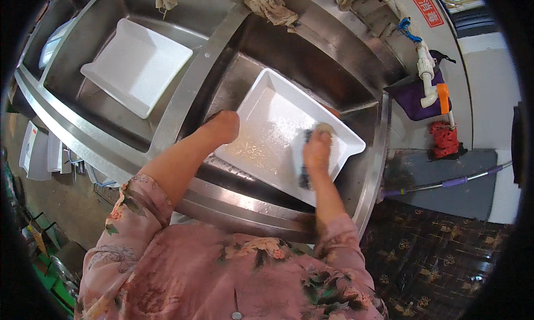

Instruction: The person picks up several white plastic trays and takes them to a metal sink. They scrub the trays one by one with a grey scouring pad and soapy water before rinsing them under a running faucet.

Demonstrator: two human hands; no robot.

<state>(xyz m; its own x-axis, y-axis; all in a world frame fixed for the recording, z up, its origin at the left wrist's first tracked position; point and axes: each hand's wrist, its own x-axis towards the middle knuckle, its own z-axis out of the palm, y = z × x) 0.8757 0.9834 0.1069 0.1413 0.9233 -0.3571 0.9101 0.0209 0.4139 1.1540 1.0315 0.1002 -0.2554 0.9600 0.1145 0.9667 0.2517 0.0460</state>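
A white plastic tray (288, 107) rests tilted in the right basin of a stainless steel sink (179, 107). Shallow water with tan specks or suds lies in the tray's left and lower part. My left hand (225, 126) is closed on the tray's left rim, its fingers partly hidden behind the edge. Inside the tray, near its right side, my right hand (318, 151) is closed on a scrubber (325, 130) with a pale yellowish end. Dark, blurred parts show beside that hand; whether it is a brush or a pad is unclear.
Another white tray (142, 65) lies in the middle basin. Beige rags (270, 7) hang over the sink's back ledge. A white pipe with an orange-handled tap (443, 98) stands at right, near a purple-sectioned pole (454, 181). White bins (35, 153) stand on the floor at left.
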